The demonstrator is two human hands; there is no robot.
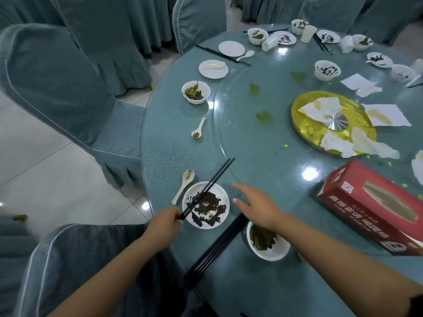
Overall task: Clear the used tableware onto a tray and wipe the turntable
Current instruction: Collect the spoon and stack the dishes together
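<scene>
My left hand (pixel 163 226) grips a pair of black chopsticks (pixel 209 187) by their near end; they slant up across a dirty white plate (pixel 206 205) at the table's near edge. My right hand (pixel 257 208) hovers open just right of that plate, fingers stretched toward the left. Under its wrist sits a white bowl (pixel 269 245) with green leftovers. More black chopsticks (pixel 216 247) lie between plate and bowl. A white spoon (pixel 184 185) lies left of the plate. The glass turntable (pixel 274 133) carries green smears and crumpled napkins.
A red tissue box (pixel 370 207) lies at the right. A gold round base (pixel 332 123) with napkins marks the turntable's centre. Further bowls, plates, spoons and cups ring the table's far edge. Covered chairs (pixel 57 88) stand close on the left.
</scene>
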